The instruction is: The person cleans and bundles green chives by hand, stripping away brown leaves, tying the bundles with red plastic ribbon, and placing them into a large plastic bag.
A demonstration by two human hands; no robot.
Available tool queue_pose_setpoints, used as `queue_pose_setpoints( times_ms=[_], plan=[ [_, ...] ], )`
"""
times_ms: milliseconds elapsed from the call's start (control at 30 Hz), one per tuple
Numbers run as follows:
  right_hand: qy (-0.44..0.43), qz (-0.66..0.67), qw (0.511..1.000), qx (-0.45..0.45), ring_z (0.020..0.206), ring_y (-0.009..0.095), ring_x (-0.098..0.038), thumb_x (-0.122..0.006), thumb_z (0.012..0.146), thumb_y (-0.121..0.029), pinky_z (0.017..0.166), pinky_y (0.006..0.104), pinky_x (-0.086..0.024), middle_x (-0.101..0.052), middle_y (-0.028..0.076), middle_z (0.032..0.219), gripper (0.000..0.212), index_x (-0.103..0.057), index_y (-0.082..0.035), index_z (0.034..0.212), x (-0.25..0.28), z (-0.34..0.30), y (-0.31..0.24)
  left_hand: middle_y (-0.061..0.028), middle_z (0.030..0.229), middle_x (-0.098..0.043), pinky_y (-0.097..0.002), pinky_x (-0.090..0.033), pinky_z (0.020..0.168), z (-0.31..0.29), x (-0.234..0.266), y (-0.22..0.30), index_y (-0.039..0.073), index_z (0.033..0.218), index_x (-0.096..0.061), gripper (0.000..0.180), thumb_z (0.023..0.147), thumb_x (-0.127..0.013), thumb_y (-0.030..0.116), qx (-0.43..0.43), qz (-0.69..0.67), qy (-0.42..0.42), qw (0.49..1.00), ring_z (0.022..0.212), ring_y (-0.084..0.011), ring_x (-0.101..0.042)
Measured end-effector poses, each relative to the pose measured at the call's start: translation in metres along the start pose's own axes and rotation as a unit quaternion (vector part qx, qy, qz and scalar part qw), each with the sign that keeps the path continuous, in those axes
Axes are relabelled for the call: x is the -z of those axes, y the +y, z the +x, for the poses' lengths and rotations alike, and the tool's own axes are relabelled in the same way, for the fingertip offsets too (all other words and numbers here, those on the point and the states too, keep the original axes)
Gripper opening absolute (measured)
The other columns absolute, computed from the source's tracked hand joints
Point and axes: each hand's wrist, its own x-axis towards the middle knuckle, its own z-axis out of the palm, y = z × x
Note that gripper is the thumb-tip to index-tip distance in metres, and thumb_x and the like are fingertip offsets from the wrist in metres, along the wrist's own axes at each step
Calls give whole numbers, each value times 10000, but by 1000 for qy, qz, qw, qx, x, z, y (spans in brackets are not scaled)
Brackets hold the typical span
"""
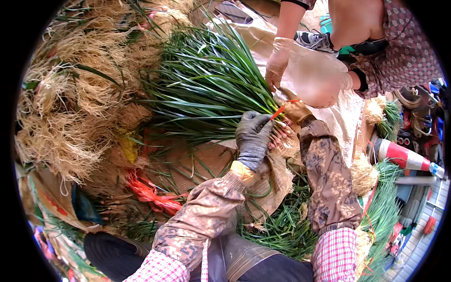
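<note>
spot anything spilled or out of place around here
Perhaps the loose green leaves strewn at lower centre, untidy unlike the gathered bunch, and the red plastic strips lying crumpled left of them. Nothing else stands out.

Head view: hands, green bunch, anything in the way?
Left hand pinches red tie; right hand near tie's other end, grip unclear. Green bunch lying, roots rightward. Co-worker's gloved hand close, possibly in the way.

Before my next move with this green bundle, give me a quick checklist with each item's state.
1. Left hand gripping red strip: ok, pinched.
2. Right hand at the green bundle: ok, near the root end.
3. Strip knotted: cannot tell, hands hide part.
4. Other person's hand well clear: not ok, close by the right hand.
5. Spare red strips nearby: ok, heaped beside the left forearm.
</note>
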Motion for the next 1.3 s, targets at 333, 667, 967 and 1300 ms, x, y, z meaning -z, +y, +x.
queue_pose_setpoints(
  times_ms=[333, 667, 967, 1300],
  plan=[
    [211, -323, 917, 98, 661, 199, -593, -392, 893, -315, 556, 326, -478, -609, 108, 848, 317, -545, -87, 1051, -13, -57, -60, -95, 1107, -560, -215, -494, 578, 12, 44, 5, -12, 1035, -558, 296, 803, -615, 162, 166, -329, -195, 909, 836, -134, -604],
    [216, 1, 975, -40, 537, 126, -524, -518, 863, -172, 495, 270, -460, -600, 51, 683, 254, -557, -104, 1105, -14, -103, -55, -96, 858, -644, -255, -515, 592, 31, 2, -11, 15, 925, -573, 125, 820, -572, 81, 158, -332, -198, 909, 738, -169, -631],
    [293, -111, 950, -18, 582, 148, -600, -539, 841, -177, 522, 276, -468, -626, 96, 675, 228, -595, -134, 1058, -22, -123, -68, -52, 710, -620, -215, -457, 618, 25, 4, 19, 5, 841, -590, 92, 826, -554, 88, -42, 183, -145, 971, 663, -113, -572],
    [256, -55, 959, 106, 635, 168, -623, -534, 819, -53, 538, 274, -473, -628, 122, 725, 206, -598, -88, 1012, -35, -128, -75, -37, 630, -603, -185, -340, 359, 27, -16, -16, 37, 828, -557, 116, 839, -565, 152, 164, -330, -111, 923, 398, -62, -458]
  ],
)
